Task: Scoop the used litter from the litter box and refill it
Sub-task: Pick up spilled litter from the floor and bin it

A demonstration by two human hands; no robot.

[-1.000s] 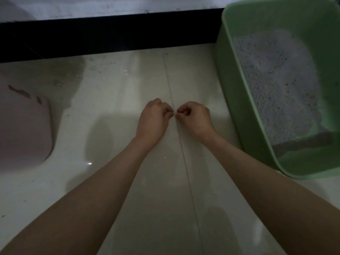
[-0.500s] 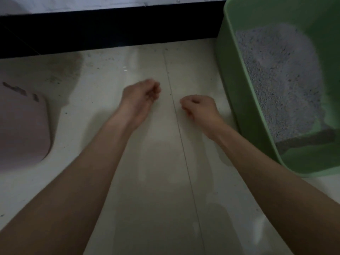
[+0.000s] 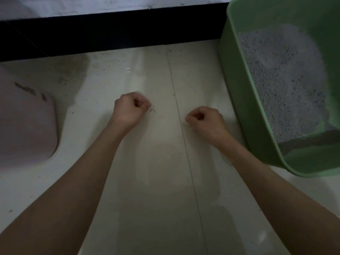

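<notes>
A green litter box (image 3: 237, 92) stands on the floor at the right, holding grey litter (image 3: 283, 78) heaped toward its far side. A bare green strip of its bottom shows at the near end. My left hand (image 3: 128, 109) is a curled fist over the pale floor, holding nothing I can see. A few dark crumbs (image 3: 152, 109) lie just right of its knuckles. My right hand (image 3: 204, 120) is also a curled fist, just left of the box's wall and apart from it.
A pinkish rounded object (image 3: 27, 126) lies on the floor at the left edge. A black skirting board (image 3: 110, 30) runs along the wall at the back. A tile joint (image 3: 184, 144) runs between my hands.
My hands, knuckles nearly touching a second ago, have moved apart. The left hand went left, the right hand stayed near the box.
</notes>
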